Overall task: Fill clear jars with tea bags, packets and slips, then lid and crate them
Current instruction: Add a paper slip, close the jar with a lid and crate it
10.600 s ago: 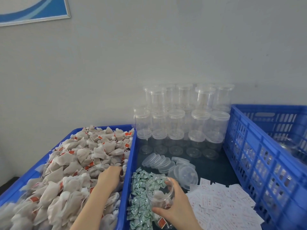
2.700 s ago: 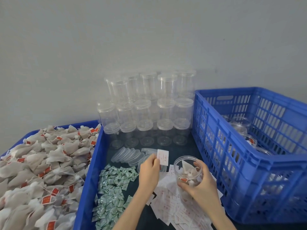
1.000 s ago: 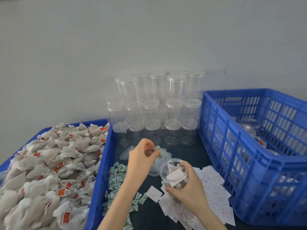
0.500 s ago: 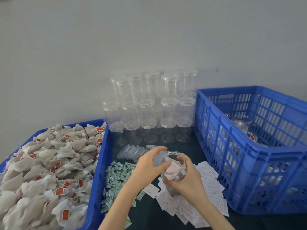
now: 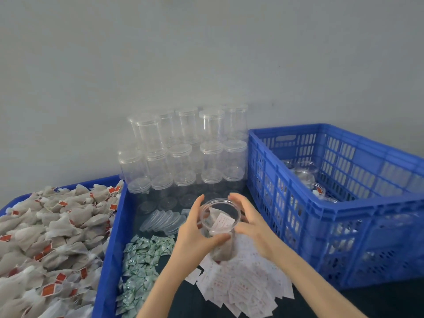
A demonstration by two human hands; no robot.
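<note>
An open clear jar (image 5: 219, 222), holding tea bags and a white slip with red print, sits tilted toward the camera between a person's two hands above the dark surface (image 5: 378, 301). The left hand (image 5: 195, 235) grips it from the left, thumb curled across the near wall and fingers (image 5: 197, 203) reaching up along the far side. The right hand (image 5: 249, 222) is at the jar's right side with fingers (image 5: 236, 199) loosely spread and slightly bent at the rim; whether they touch the jar cannot be told. Directly beneath the jar lies a scatter of slips (image 5: 243, 288), and just left of them a heap of small green packets (image 5: 142, 260). Behind the hands, a row of loose lids (image 5: 160, 222) leans like fallen dominoes, and beyond it stacked jars (image 5: 183, 154) rise in tiers against the grey wall (image 5: 206, 53). At far left, a blue bin (image 5: 112, 244) is heaped with tea bags (image 5: 46, 237) bearing red tags. At right stands a blue crate (image 5: 332, 226) with slotted walls, several jars (image 5: 307, 173) showing inside it.
</note>
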